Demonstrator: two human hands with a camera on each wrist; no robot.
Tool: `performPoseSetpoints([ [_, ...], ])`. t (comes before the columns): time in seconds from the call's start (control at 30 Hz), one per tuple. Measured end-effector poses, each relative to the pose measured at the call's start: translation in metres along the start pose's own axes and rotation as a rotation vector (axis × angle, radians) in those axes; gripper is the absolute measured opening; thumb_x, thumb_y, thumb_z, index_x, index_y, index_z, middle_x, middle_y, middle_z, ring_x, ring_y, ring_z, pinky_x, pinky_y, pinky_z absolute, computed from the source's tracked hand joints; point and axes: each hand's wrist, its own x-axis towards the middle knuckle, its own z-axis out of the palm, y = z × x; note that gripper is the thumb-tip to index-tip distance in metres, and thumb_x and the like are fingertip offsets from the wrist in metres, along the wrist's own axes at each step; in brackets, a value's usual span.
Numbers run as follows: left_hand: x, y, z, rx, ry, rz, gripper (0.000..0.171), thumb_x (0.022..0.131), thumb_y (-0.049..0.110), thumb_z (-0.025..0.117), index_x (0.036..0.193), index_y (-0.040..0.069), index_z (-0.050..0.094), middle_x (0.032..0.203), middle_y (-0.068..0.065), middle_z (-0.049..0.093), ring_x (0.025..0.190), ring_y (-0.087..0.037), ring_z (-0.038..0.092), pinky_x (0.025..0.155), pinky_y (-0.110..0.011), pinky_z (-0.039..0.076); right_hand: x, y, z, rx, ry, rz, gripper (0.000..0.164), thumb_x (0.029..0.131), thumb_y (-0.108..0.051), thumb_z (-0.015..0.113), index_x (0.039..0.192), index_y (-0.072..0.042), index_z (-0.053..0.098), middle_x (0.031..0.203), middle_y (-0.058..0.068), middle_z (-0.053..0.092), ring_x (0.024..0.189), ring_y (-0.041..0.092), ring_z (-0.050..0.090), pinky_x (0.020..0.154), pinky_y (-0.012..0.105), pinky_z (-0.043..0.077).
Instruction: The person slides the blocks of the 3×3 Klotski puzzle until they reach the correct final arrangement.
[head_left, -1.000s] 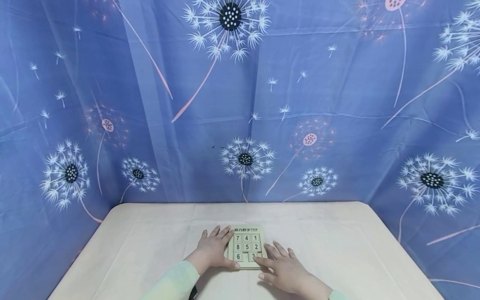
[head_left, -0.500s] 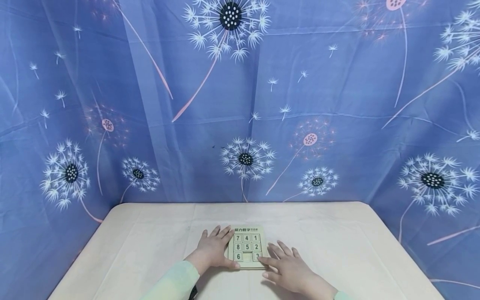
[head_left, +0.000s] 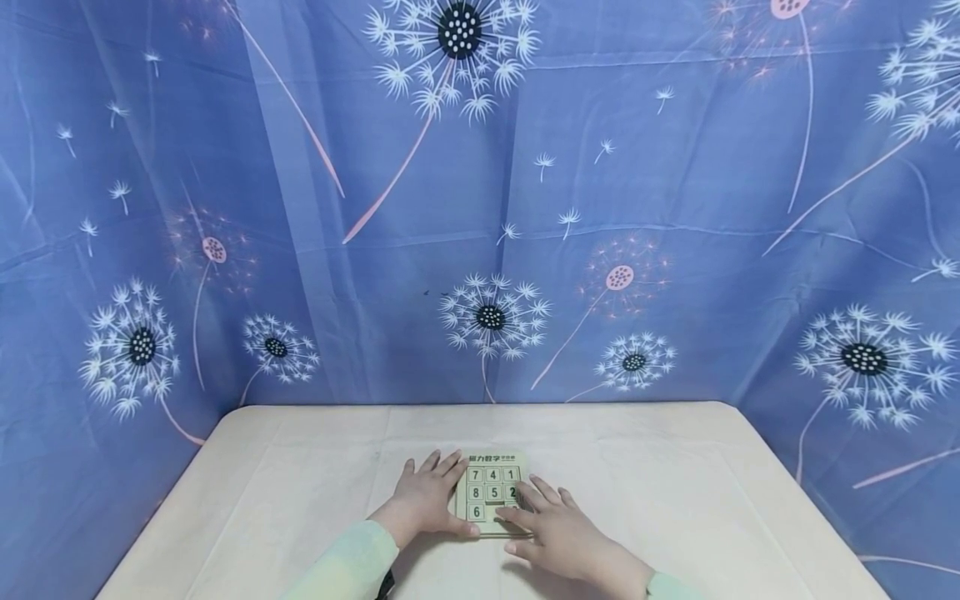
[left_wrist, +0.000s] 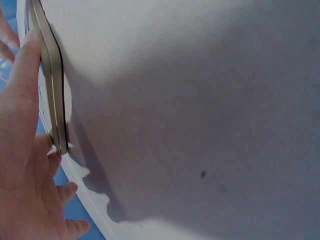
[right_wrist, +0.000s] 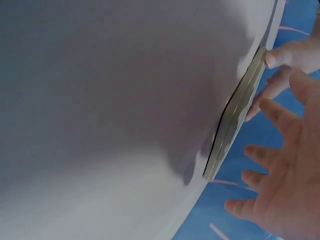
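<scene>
A pale green number sliding puzzle [head_left: 491, 530] lies flat on the table, with rows reading 7 4 1, then 8 5 2. Tile 6 [head_left: 476, 512] sits at the lower left, a gap beside it; the lower right tile is mostly hidden under my right fingers. My left hand [head_left: 427, 498] holds the board's left side, thumb at the near edge and fingers at the upper left. Over the board's right side extends my right hand [head_left: 558, 533], fingers spread and its index fingertip near the gap. In the right wrist view those fingers look apart from the board.
A cream cloth covers the table [head_left: 300, 475]. Behind and on both sides hangs a blue curtain [head_left: 390, 317] with dandelion prints. Something small and dark [head_left: 386, 585] shows beneath the left sleeve.
Tile 3 slid right into the lower right corner under my right index finger. My right hand then shifted left and slightly up over the board. The left hand stayed put.
</scene>
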Motion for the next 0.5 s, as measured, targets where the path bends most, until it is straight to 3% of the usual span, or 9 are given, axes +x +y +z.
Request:
performPoseSetpoints([
  [0.5,-0.002,0.002,-0.002,-0.001,0.004,0.007,0.112,0.069,0.076,0.079,0.157,0.017,0.043,0.165,-0.003,0.041,0.153,-0.036,0.038,0.123,-0.066,0.031,0.016,-0.012,0.01,-0.069,-0.03,-0.026,0.053,0.095,-0.056,0.062,0.141,-0.03,0.062,0.159,0.016,0.047,0.148,0.048,0.04,0.11,0.077,0.038],
])
